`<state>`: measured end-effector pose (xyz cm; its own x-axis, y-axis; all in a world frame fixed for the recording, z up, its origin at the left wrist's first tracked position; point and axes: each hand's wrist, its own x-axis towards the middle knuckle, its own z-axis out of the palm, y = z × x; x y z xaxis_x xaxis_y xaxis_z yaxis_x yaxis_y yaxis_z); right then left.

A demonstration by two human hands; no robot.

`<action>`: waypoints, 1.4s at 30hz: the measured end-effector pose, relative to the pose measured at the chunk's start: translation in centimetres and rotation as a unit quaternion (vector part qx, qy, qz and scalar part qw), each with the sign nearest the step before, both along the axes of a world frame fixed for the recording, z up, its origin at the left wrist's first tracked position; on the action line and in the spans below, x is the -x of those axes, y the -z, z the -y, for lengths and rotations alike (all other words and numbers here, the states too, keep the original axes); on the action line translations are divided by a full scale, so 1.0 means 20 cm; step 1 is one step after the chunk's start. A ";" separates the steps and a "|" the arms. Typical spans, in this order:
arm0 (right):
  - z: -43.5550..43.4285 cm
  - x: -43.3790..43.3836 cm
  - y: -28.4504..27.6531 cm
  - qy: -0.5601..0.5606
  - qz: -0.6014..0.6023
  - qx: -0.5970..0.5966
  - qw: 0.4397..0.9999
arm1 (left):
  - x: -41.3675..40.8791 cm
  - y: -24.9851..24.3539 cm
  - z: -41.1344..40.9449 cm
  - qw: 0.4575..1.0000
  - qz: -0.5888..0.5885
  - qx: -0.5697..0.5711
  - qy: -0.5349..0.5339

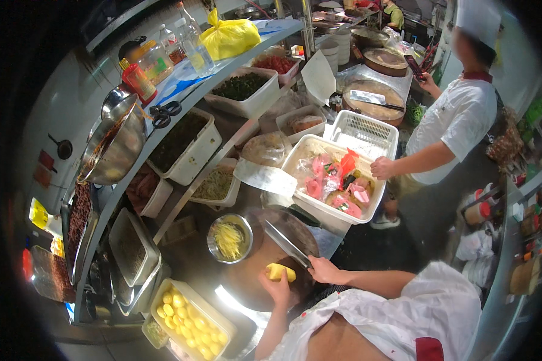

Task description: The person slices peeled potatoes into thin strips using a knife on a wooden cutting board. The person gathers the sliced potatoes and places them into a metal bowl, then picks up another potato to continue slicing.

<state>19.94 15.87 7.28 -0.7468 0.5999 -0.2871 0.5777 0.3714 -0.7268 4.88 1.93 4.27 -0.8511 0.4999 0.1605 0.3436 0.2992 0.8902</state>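
Note:
My left hand (276,288) grips a peeled yellow potato (283,272) with a flat-looking cut end, over a round chopping block (246,286). In my right hand (324,270) is the handle of a kitchen cleaver (287,243). Its blade points away from me across the block, apart from the potato. A steel bowl (249,230) holding yellow potato shreds (228,240) stands at the left side of the block. Peeled whole potatoes (187,321) fill a cream plastic tub (229,331) to the lower left. At the block's far edge lies a dark green cucumber-like vegetable (303,215).
Beyond the block, a white tub (293,158) holds pink and red plastic bags. A co-worker (454,108) stands at the far right with a phone (414,67), one hand by the tub's rim. Overhead on the left runs a metal shelf (235,56) with bottles and steel bowls.

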 end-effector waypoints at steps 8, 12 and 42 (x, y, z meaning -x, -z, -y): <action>-0.12 -0.08 -0.09 -0.052 0.019 -0.012 0.998 | 0.16 0.09 0.09 0.998 0.013 0.053 -0.013; -0.11 -0.18 -0.17 -0.081 0.050 -0.011 0.995 | 0.11 0.06 0.10 0.998 0.034 0.059 0.001; 0.05 -0.06 -0.22 -0.151 0.060 0.025 0.986 | 0.13 0.26 0.14 0.965 -0.252 0.002 0.067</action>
<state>21.24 14.88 11.72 -0.8486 0.3375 -0.4074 0.5285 0.5060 -0.6817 2.34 -0.86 -0.87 -0.5926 0.6020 0.5353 0.7691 0.2254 0.5980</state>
